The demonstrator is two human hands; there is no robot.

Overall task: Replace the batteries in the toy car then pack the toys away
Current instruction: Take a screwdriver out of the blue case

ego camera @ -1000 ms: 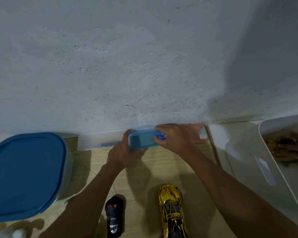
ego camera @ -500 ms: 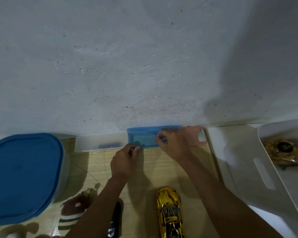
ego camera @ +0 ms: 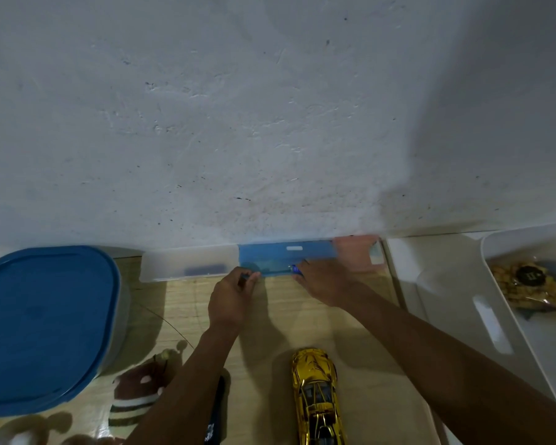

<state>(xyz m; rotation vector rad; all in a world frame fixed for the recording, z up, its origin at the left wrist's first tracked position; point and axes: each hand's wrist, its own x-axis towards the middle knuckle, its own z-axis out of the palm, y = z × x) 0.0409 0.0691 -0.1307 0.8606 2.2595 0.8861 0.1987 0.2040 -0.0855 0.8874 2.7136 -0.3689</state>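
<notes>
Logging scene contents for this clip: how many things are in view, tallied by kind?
Slim boxes along the wall: 3 (clear box, blue box, pink box)
Big containers: 2 (blue-lidded tub, white bin)
Toys and controller: 3 (gold car, plush toy, black remote)
Snack packet: 1
Small blue item held in right hand: 1
Total: 10

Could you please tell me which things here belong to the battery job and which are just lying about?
Job: shiny gold toy car; black remote control, partly hidden; translucent blue plastic box; small blue battery pinched in the right hand; brown striped plush toy, for packing.
Lying about: blue-lidded grey tub; frosted clear plastic box; white plastic bin holding a snack packet.
</notes>
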